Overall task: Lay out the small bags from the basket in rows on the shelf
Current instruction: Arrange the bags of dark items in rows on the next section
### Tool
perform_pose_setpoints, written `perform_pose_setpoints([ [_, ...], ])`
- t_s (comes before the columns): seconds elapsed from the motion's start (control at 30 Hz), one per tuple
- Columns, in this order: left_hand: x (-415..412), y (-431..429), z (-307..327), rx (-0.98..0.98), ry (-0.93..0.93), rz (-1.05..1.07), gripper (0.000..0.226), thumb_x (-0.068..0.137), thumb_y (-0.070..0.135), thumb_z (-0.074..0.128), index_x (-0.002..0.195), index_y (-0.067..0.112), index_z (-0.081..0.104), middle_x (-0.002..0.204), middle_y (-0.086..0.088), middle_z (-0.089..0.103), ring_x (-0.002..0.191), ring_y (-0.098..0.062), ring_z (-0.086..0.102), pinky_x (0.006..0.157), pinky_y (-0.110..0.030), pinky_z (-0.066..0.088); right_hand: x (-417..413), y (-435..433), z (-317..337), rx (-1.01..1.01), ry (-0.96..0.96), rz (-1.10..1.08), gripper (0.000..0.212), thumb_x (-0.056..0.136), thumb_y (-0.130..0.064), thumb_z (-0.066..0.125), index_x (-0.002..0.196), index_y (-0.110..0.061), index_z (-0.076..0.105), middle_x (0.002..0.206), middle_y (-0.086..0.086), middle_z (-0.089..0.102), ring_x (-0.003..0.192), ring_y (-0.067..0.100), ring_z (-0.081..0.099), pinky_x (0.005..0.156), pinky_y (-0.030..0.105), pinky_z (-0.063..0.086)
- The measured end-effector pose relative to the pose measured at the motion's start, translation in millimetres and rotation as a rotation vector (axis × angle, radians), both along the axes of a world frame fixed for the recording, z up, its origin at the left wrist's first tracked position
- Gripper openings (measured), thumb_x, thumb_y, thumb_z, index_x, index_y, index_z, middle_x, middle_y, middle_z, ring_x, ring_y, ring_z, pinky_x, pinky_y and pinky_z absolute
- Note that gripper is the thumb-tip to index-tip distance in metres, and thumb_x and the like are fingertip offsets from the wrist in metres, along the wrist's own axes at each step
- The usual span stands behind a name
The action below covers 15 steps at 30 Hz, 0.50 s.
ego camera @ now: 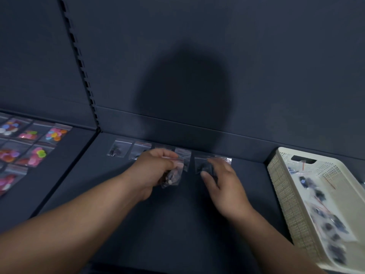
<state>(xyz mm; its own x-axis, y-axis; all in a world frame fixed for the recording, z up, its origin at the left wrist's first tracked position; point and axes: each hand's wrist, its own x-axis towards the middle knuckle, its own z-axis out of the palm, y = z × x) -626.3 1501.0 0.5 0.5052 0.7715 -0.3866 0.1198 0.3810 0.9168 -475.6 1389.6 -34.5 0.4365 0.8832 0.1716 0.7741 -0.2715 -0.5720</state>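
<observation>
Head view, looking down: the left hand's [156, 169] fingers are curling round a clutch of small bags [172, 177], holding them just above the shelf [197, 224]. The right hand's [223, 184] fingers are lying fairly straight, their tips pressing a placed bag [203, 167] flat near the right end of the first row [120, 148], which is running along the back edge. Only that row is showing, so the job is looking early. Many loose bags [331, 224] are lying in the white basket [280, 175] at the right. Colourful bags [35, 153] are covering the neighbouring shelf [65, 155] at the left.
</observation>
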Motion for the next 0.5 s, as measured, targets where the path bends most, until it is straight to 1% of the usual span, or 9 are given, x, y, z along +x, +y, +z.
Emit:
perform_pose_setpoints([
  [0.03,-1.7,0.4,0.9,0.011,-0.005,0.006,0.016,0.078,-0.002,0.069,0.084,0.013,0.064,0.076,-0.002,0.065,0.062,-0.011,0.059,0.051,-0.018,0.047,-11.4,8.4,6.9,0.061,0.16,-0.014,0.029,0.09,-0.032,0.057,0.117,-0.02,0.058,0.115,-0.005,0.062,0.11,0.012,0.055,0.097,0.021,0.042],
  [0.07,-3.9,0.7,2.0,0.02,-0.009,0.01,0.016,0.079,-0.003,0.068,0.084,0.012,0.064,0.073,-0.002,0.065,0.06,-0.01,0.059,0.049,-0.017,0.047,-24.1,16.3,14.1,0.082,0.348,-0.001,0.016,0.088,-0.023,0.062,0.104,-0.021,0.06,0.098,-0.007,0.065,0.095,0.01,0.059,0.085,0.016,0.046],
  [0.1,-6.5,1.1,3.0,0.028,-0.012,0.012,0.016,0.079,-0.003,0.067,0.084,0.011,0.064,0.072,-0.002,0.064,0.057,-0.009,0.059,0.047,-0.015,0.047,-36.7,23.4,20.2,0.086,0.542,0.036,0.012,0.086,-0.015,0.065,0.096,-0.02,0.061,0.088,-0.005,0.066,0.084,0.009,0.061,0.076,0.015,0.047],
  [0.13,-9.9,1.7,4.0,0.035,-0.014,0.013,0.015,0.08,-0.004,0.066,0.086,0.01,0.063,0.072,-0.003,0.064,0.053,-0.008,0.059,0.044,-0.015,0.046,-48.1,29.3,23.8,0.087,0.707,0.081,0.014,0.084,-0.009,0.066,0.093,-0.018,0.061,0.082,-0.001,0.066,0.076,0.009,0.061,0.071,0.017,0.048],
  [0.2,-18.4,4.2,3.7,0.065,0.002,0.022,0.016,0.082,-0.004,0.063,0.092,0.008,0.063,0.076,-0.008,0.064,0.052,-0.008,0.059,0.044,-0.016,0.045,-66.4,38.1,23.3,0.06,0.904,0.11,0.021,0.082,0.0,0.065,0.096,-0.016,0.06,0.073,0.004,0.063,0.063,0.008,0.059,0.061,0.019,0.047],
  [0.27,-29.0,9.1,0.6,0.109,0.034,0.055,0.018,0.083,-0.003,0.063,0.097,0.009,0.062,0.086,-0.01,0.064,0.066,-0.014,0.06,0.056,-0.021,0.049,-80.1,45.3,19.4,0.038,1.011,0.082,0.026,0.082,0.004,0.063,0.1,-0.014,0.058,0.068,0.004,0.06,0.055,0.008,0.057,0.053,0.019,0.045],
  [0.33,-42.5,15.9,-3.1,0.078,0.052,0.093,0.016,0.084,0.004,0.064,0.098,0.012,0.059,0.09,-0.009,0.062,0.076,-0.018,0.06,0.064,-0.026,0.05,-91.0,53.7,17.4,0.038,1.096,0.04,0.025,0.083,0.006,0.06,0.099,-0.012,0.056,0.065,0.001,0.062,0.053,0.007,0.056,0.049,0.018,0.044],
  [0.43,-65.1,23.5,-6.0,-0.076,0.086,0.023,0.006,0.088,0.01,0.061,0.089,0.013,0.055,0.081,-0.008,0.062,0.07,-0.019,0.06,0.061,-0.029,0.053,-103.3,65.8,14.5,0.039,1.138,0.003,0.022,0.085,0.005,0.058,0.095,-0.015,0.054,0.065,-0.002,0.062,0.055,0.006,0.056,0.051,0.018,0.045],
  [0.5,-78.8,27.6,-9.9,-0.101,0.098,-0.011,0.012,0.088,0.004,0.059,0.081,0.013,0.055,0.069,-0.007,0.061,0.061,-0.017,0.059,0.058,-0.029,0.054,-110.9,71.6,12.0,-0.007,1.128,0.023,0.021,0.087,-0.001,0.059,0.1,-0.016,0.055,0.072,0.002,0.062,0.06,0.009,0.057,0.055,0.021,0.046],
])
